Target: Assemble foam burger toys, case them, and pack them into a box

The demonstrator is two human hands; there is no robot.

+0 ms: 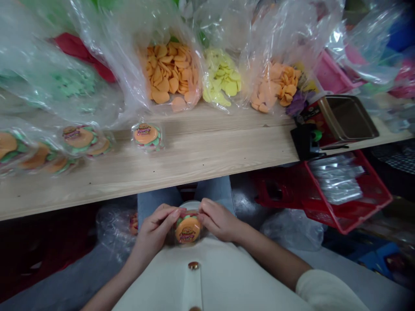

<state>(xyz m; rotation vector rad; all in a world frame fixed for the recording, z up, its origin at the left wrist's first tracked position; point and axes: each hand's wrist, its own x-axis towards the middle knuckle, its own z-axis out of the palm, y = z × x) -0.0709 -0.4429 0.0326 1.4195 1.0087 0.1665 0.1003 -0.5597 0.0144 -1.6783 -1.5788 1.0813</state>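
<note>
Close to my body, over my lap, I hold a clear plastic package [188, 231] with a burger-shaped foam toy inside, an orange bun with green and red layers and a printed burger label. My left hand [159, 226] pinches its upper left edge between thumb and fingers. At the upper right edge, my right hand [218, 218] is closed on the same package. A similar burger package [148, 136] lies alone on the wooden table [210, 142] beyond my hands. Several more burger packages [81, 137] are grouped on the left side of the table.
Along the back stand clear bags of orange foam pieces [171, 73], yellow foam pieces [223, 80] and peach foam pieces [275, 84]. A black tape dispenser [306, 140] sits beside a metal tin [350, 116]. Below, right, a red crate [372, 211] holds clear plastic packs [337, 179].
</note>
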